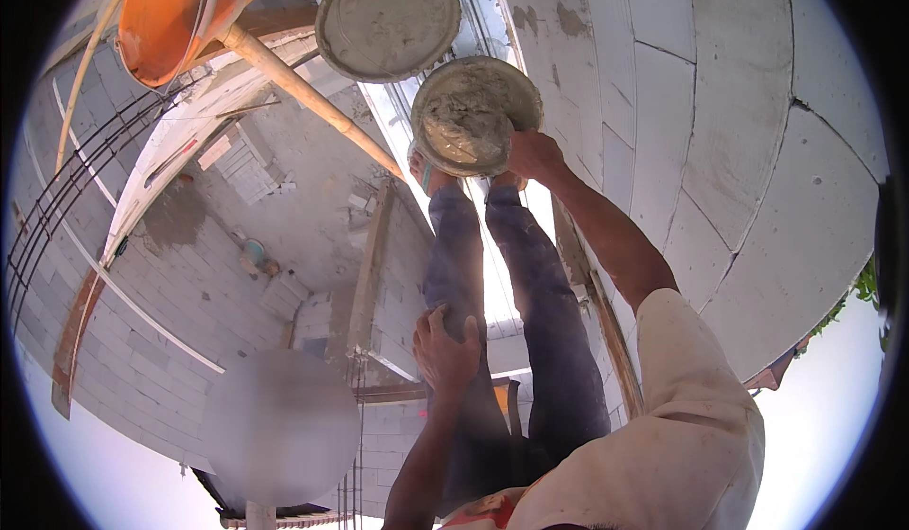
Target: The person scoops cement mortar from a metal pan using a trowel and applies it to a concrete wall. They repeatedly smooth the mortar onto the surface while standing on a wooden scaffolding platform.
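Observation:
A round bucket [423, 118] of wet grey mortar [469, 118] stands by my feet, with the mortar heaped unevenly in it. My right hand [535, 155] is at the bucket's right rim, its fingers curled closed over the inner edge. Whatever those fingers grip is hidden by the hand and the mortar. My left hand [447, 348] rests on my left leg near the knee, its fingers spread and holding nothing. Just beyond the first bucket is a second round container [388, 20], filled with smoother grey mortar.
An orange bucket [175, 23] with a handle is at the far left, near a wooden pole [312, 104]. Thin steel bars [85, 179] run along the left. Pale block walling [739, 104] rises at right. Below left lies a lower floor [312, 151] with rubble.

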Demonstrator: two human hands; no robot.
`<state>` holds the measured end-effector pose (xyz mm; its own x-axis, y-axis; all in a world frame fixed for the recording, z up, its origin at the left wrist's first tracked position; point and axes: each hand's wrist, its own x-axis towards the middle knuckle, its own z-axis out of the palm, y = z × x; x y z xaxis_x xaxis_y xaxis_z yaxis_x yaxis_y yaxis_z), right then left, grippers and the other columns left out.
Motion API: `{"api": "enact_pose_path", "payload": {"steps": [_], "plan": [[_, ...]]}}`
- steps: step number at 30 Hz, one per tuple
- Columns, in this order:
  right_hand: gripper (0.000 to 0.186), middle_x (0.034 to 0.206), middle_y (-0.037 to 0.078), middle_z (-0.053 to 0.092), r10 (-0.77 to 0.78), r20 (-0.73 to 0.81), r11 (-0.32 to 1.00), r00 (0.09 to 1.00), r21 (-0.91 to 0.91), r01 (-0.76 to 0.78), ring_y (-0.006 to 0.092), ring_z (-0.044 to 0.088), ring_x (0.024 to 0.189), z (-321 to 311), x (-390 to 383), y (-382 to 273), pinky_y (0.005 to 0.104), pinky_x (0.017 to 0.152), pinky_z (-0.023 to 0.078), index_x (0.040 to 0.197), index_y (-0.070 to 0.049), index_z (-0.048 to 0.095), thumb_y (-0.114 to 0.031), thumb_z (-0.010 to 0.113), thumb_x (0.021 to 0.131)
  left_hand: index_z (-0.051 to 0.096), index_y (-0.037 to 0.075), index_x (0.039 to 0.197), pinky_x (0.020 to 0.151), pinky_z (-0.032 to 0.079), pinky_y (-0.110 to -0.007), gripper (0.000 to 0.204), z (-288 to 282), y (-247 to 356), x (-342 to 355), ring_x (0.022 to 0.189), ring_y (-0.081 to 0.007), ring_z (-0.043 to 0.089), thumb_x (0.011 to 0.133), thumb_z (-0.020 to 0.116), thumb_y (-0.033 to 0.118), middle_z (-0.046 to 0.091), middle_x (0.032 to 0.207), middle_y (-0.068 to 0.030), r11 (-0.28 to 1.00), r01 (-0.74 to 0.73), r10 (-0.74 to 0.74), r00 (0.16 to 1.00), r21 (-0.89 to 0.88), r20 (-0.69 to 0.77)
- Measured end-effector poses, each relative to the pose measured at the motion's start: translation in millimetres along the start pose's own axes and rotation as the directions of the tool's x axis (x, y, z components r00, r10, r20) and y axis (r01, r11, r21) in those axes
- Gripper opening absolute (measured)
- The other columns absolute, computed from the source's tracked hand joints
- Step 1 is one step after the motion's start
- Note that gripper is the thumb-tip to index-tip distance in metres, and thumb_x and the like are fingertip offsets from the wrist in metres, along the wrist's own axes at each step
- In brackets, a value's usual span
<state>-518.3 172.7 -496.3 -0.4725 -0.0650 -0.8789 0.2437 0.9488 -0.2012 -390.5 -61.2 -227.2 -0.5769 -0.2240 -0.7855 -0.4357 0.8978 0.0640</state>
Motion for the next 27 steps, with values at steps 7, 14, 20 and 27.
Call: {"api": "enact_pose_path", "payload": {"steps": [7, 14, 20, 27], "plan": [[0.028, 0.102, 0.018, 0.069, 0.115, -0.066, 0.943, 0.991, 0.322, -0.087, 0.0352, 0.069, 0.093, 39.0, 9.5, -8.1, 0.0441, 0.082, 0.057, 0.097, -0.003, 0.070, -0.026, 0.060, 0.084, 0.059, 0.006, 0.122, 0.101, 0.041, -0.049, 0.049, -1.9, -4.0, 3.3, 0.120, -0.0358, 0.051, 0.080, 0.074, 0.028, 0.055, 0.126, -0.0144, 0.999, 0.026, -0.025, 0.999, -0.018, 0.046], [0.035, 0.110, 0.020, 0.068, 0.230, -0.274, 0.784, 0.934, 0.621, -0.011, 0.0372, 0.065, 0.106, 68.1, 10.3, -4.9, 0.0422, 0.094, 0.052, 0.108, -0.001, 0.069, -0.028, 0.066, 0.086, 0.060, 0.008, 0.121, 0.100, 0.042, -0.047, 0.046, -1.5, -11.3, 6.9, 0.120, -0.0349, 0.052, 0.080, 0.074, 0.026, 0.055, 0.126, -0.0131, 1.000, 0.017, -0.017, 0.999, 0.007, 0.051], [0.038, 0.114, 0.021, 0.068, 0.112, -0.331, 0.769, 0.937, 0.626, 0.129, 0.0341, 0.065, 0.110, 68.8, 6.1, 4.1, 0.0408, 0.098, 0.050, 0.115, 0.001, 0.066, -0.027, 0.067, 0.088, 0.061, 0.008, 0.119, 0.100, 0.043, -0.047, 0.043, -6.1, -12.9, 9.3, 0.119, -0.0345, 0.053, 0.081, 0.073, 0.025, 0.056, 0.125, -0.0129, 1.000, 0.009, -0.009, 0.999, 0.007, 0.045], [0.026, 0.109, 0.012, 0.067, 0.019, -0.395, -0.313, 0.918, 0.870, 0.381, 0.0232, 0.065, 0.100, 111.0, 25.0, 32.9, 0.0325, 0.096, 0.052, 0.110, 0.001, 0.064, -0.013, 0.068, 0.089, 0.061, 0.008, 0.119, 0.099, 0.043, -0.048, 0.043, -12.7, -10.6, 13.2, 0.118, -0.0350, 0.054, 0.082, 0.072, 0.025, 0.057, 0.124, -0.0126, 0.998, -0.043, 0.041, 0.998, 0.046, 0.050]]}}
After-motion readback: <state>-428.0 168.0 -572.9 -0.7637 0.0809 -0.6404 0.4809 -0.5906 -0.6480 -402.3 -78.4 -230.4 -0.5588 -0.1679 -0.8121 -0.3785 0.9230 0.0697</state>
